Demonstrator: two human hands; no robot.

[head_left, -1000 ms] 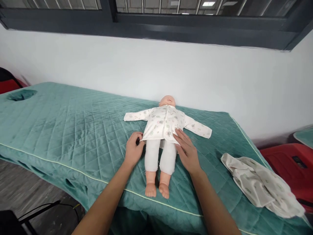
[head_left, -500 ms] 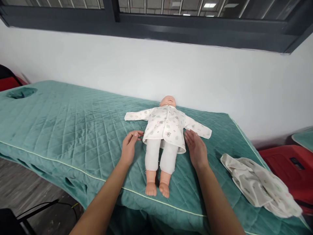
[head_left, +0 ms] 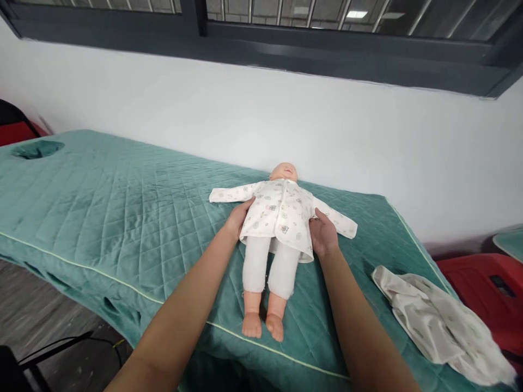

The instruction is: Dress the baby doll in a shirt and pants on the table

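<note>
A baby doll (head_left: pixel 281 215) lies on its back on the green quilted bed (head_left: pixel 122 207), head toward the wall. It wears a white printed shirt with sleeves spread out and white trousers, and its feet are bare. My left hand (head_left: pixel 240 216) is pressed against the doll's torso on the left, fingers curled in at the shirt's edge. My right hand (head_left: pixel 322 235) clasps the torso on the other side, thumb on top and fingers tucked under the shirt hem. The fingertips of both hands are partly hidden by the cloth.
A crumpled pale printed cloth (head_left: pixel 433 321) lies on the bed at the right. The white wall (head_left: pixel 261 120) runs just behind the doll's head. A red seat (head_left: pixel 486 288) stands at the right, and dark floor (head_left: pixel 49 337) lies beyond the bed's near-left edge.
Both hands have moved up from beside the doll's hips and closed in on its torso. The doll has not visibly shifted.
</note>
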